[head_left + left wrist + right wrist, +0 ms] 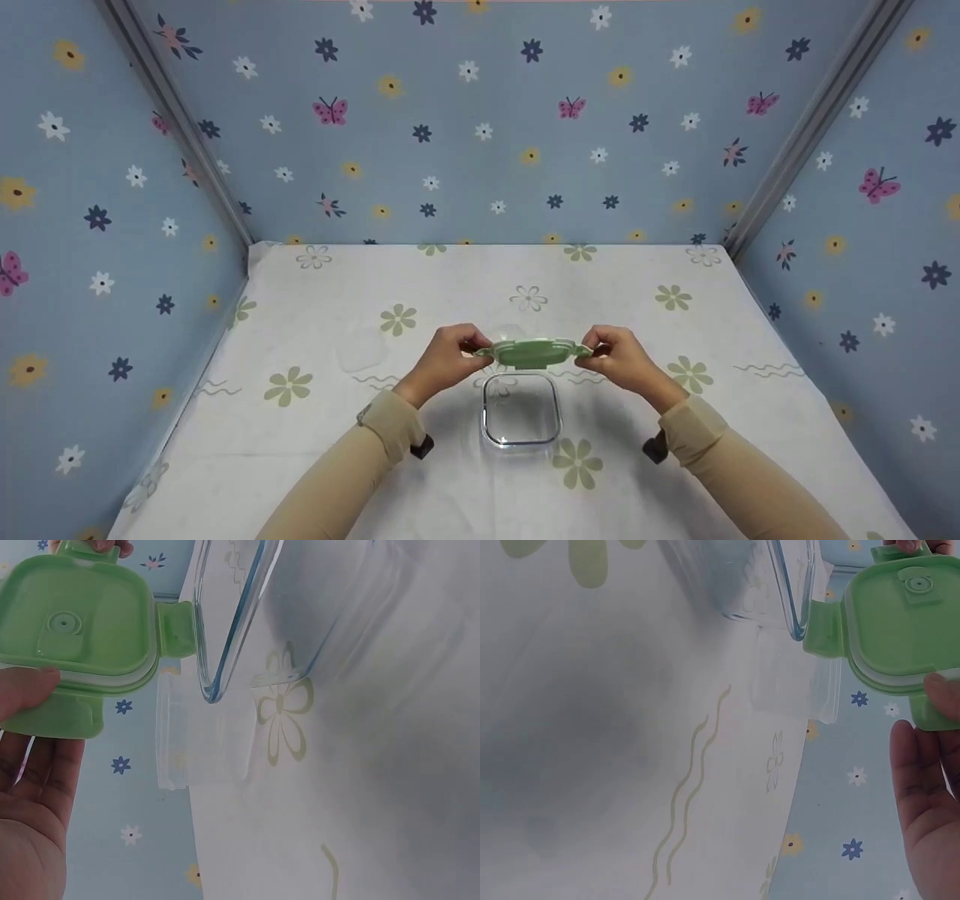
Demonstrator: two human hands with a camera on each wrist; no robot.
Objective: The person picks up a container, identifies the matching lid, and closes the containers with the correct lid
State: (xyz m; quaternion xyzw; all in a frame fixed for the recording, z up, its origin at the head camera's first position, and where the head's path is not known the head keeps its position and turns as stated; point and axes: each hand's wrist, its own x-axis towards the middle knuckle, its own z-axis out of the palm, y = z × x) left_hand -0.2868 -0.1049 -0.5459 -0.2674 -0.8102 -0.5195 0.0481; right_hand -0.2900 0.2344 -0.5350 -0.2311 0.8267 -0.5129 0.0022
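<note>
A green lid with side flaps is held up, tilted, above the far rim of a square clear glass container. My left hand pinches the lid's left flap between thumb and fingers. Its right flap is pinched by my right hand. In the left wrist view, the lid's face shows a small round vent, and the left thumb lies on the near edge. From the right wrist, the glass container's rim shows uncovered beside a hanging flap of the lid.
Behind the lid stands a clear plastic container, mostly hidden from the head view. Another translucent piece lies to the left on the flower-patterned white cloth. Blue flowered panels enclose the back and both sides.
</note>
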